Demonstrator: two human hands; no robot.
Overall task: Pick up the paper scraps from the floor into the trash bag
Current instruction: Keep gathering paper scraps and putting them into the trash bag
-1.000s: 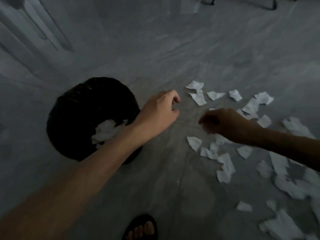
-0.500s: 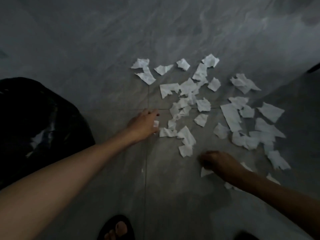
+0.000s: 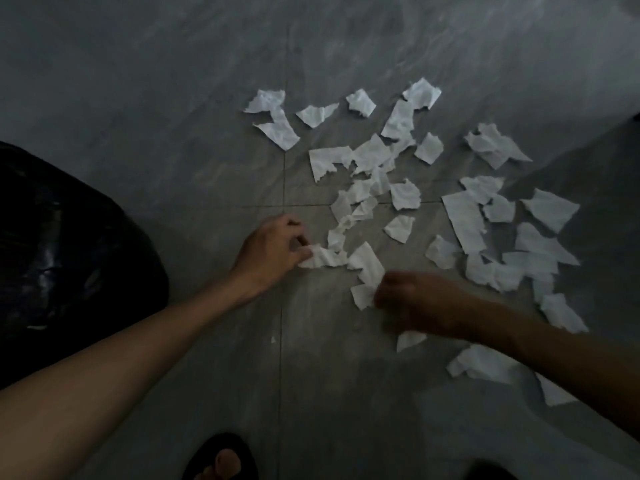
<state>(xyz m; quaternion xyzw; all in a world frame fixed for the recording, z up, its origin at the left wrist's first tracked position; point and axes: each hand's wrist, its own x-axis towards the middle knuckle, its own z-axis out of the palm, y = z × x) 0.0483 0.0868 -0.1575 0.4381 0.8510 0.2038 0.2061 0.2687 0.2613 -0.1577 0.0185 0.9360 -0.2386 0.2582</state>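
"Well, what is the left hand [image 3: 273,251] doing?"

"It is reaching out low over the floor [image 3: 173,140]. Its thumb and fingers are pinching a crumpled scrap [image 3: 323,258] at the near end, and the rest of that scrap is trailing on the tiles."

"And the right hand [image 3: 415,303]?"

"It is reaching in from the right, badly blurred, with its fingers curling under. Its knuckles seem to be touching a small scrap [image 3: 363,296] - but I cannot tell whether it is gripping anything."

"Where are the scraps [image 3: 464,220] lying?"

"They are lying scattered over the grey floor, ahead of both hands and off to the right. They are white and torn, some are overlapping, and a few are showing just beside the right forearm."

"And the bag [image 3: 69,254]?"

"It is sitting at the left edge - black, glossy, beside the left forearm and well apart from the scraps."

"Is anything else showing?"

"A foot [image 3: 225,462] in a dark sandal [image 3: 242,448] is standing at the bottom edge, between the two arms."
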